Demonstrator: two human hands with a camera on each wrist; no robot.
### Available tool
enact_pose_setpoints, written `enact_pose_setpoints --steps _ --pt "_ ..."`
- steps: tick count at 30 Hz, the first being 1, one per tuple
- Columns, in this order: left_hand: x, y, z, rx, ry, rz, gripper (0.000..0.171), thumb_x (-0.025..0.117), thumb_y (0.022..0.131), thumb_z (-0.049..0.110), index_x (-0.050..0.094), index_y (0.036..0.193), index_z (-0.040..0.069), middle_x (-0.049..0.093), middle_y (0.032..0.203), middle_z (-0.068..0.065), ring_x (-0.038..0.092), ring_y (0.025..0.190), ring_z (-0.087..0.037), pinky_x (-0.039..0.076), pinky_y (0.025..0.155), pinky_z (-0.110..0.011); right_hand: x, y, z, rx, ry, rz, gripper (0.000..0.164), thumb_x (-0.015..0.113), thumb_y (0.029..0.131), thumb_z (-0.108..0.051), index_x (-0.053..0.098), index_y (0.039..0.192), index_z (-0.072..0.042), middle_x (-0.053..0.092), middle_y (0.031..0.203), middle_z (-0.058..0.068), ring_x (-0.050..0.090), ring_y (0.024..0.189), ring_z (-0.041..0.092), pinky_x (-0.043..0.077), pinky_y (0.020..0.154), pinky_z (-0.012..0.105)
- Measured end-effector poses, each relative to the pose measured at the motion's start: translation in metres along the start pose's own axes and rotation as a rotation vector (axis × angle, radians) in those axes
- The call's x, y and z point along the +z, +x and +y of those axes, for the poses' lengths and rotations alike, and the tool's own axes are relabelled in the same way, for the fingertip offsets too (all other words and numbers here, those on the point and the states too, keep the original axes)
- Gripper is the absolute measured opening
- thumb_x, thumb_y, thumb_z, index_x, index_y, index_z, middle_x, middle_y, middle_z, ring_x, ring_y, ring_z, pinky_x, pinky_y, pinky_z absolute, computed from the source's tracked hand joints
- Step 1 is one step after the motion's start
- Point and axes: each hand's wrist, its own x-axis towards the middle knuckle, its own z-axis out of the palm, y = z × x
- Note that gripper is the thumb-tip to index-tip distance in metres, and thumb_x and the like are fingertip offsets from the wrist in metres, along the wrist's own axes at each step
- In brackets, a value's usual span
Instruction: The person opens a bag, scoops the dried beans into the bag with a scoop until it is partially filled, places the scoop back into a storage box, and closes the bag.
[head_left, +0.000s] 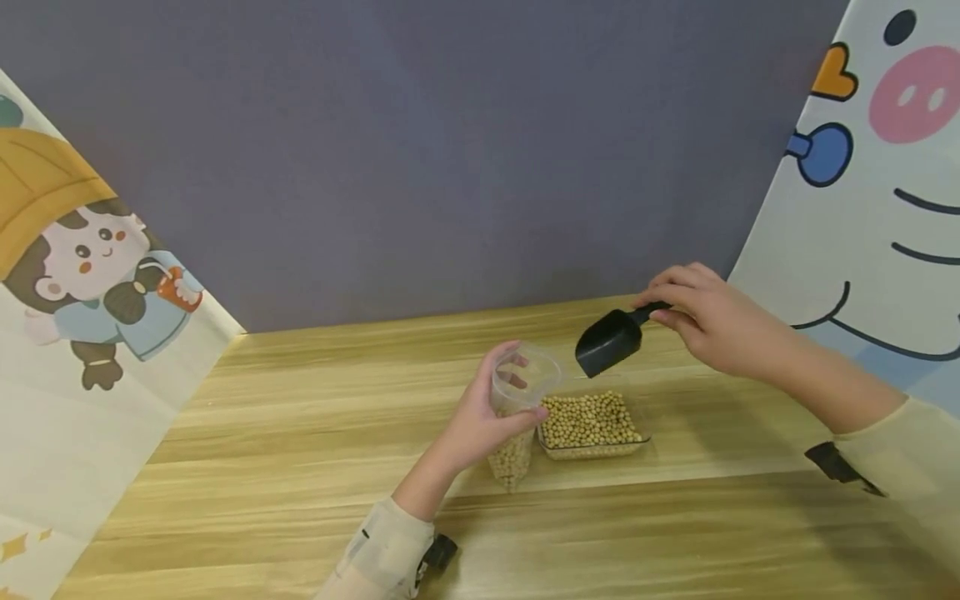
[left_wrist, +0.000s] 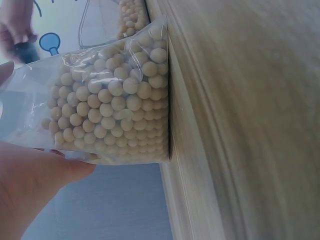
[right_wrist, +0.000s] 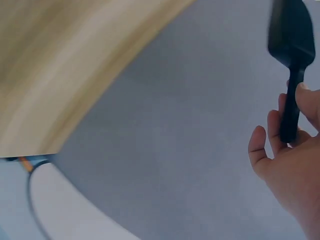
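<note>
My left hand is curled round the upper part of a clear plastic bag, its mouth held wide and round. Pale yellow soybeans fill its lower part, and in the left wrist view its flat bottom sits at the tabletop. My right hand pinches the handle of a black scoop between thumb and fingers. The scoop is tilted down toward the bag, above and behind a clear rectangular box of soybeans. No beans show in its bowl.
The box stands just right of the bag on a wood-grain table. A grey panel rises along the back edge. Cartoon-printed panels flank it, one on the left and one on the right.
</note>
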Motion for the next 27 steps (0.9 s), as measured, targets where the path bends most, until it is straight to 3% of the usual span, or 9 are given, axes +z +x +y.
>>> enact_pose_setpoints --steps 5,10,16,19,22,27 --pt "0.001 0.002 -0.001 -0.002 -0.002 -0.003 0.093 0.083 0.09 0.015 0.028 0.165 0.02 0.045 0.156 -0.013 0.052 0.133 -0.036 0.06 0.092 -0.036 0.016 -0.017 0.019 -0.112 -0.063 0.027 0.026 0.078 0.088 0.005 0.078 0.109 -0.01 0.069 0.11 0.006 0.061 0.103 0.029 0.052 0.08 0.048" --pt "0.001 0.003 -0.004 0.003 -0.012 -0.004 0.094 0.083 0.09 0.014 0.028 0.166 0.018 0.045 0.156 -0.016 0.051 0.134 -0.042 0.06 0.093 -0.039 0.031 -0.021 0.019 -0.217 -0.15 0.014 0.027 0.083 0.083 0.004 0.078 0.104 -0.013 0.068 0.107 0.005 0.064 0.101 0.03 0.055 0.08 0.049" --pt "0.001 0.002 -0.004 0.006 -0.015 -0.008 0.094 0.083 0.09 0.013 0.027 0.165 0.018 0.043 0.157 -0.018 0.05 0.135 -0.044 0.06 0.094 -0.04 0.034 -0.016 0.001 -0.211 -0.249 -0.114 0.025 0.074 0.089 0.008 0.077 0.106 -0.01 0.065 0.116 0.008 0.062 0.108 0.031 0.056 0.085 0.05" --pt "0.0 0.002 -0.003 0.01 -0.01 -0.007 0.093 0.082 0.09 0.013 0.027 0.165 0.018 0.044 0.156 -0.019 0.051 0.134 -0.044 0.06 0.093 -0.039 0.033 -0.013 -0.008 -0.215 -0.317 -0.165 0.033 0.071 0.082 0.013 0.075 0.107 -0.008 0.063 0.121 0.01 0.059 0.112 0.033 0.055 0.089 0.05" --pt "0.0 0.002 -0.003 0.013 -0.007 -0.008 0.093 0.082 0.09 0.013 0.027 0.165 0.018 0.044 0.157 -0.018 0.051 0.134 -0.043 0.06 0.093 -0.038 0.034 -0.011 -0.015 -0.25 -0.381 -0.197 0.04 0.08 0.073 0.011 0.073 0.108 -0.007 0.06 0.124 0.01 0.056 0.113 0.033 0.054 0.09 0.049" --pt "0.0 0.002 -0.003 0.01 -0.004 -0.006 0.094 0.083 0.091 0.015 0.026 0.166 0.019 0.044 0.156 -0.016 0.052 0.133 -0.039 0.061 0.093 -0.039 0.045 -0.011 -0.019 -0.305 -0.416 -0.212 0.044 0.092 0.071 0.004 0.073 0.109 -0.006 0.06 0.122 0.011 0.054 0.11 0.03 0.055 0.088 0.043"
